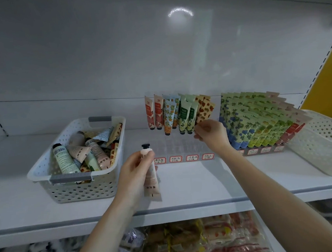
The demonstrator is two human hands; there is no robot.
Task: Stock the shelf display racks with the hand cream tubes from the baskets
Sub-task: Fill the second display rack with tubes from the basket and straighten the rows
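- The left hand (134, 170) was raised over the middle of the shelf (206, 184), forearm reaching up from the shelf's front edge, with its fingers curled round a pink tube (151, 179).
- That tube stood nearly upright with its black cap on top and its flat crimped end pointing down towards the front edge, just left of the clear rack (179, 144).
- The right hand (212, 133) was stretched further back, wrist bent, with its fingertips closed on the lower end of a strawberry-print tube (203, 111) at the right end of the rack's back rows.
- Other tubes stood cap-down in those back rows; the front rows behind the label strip (184, 158) held none.
- The left basket (82, 190) sat towards the shelf's left end, with a jumble of hand cream tubes (83, 151) in it.
- A full rack (261, 121) stood to the right of the clear one, and a right basket (326, 132) sat at the shelf's right end.
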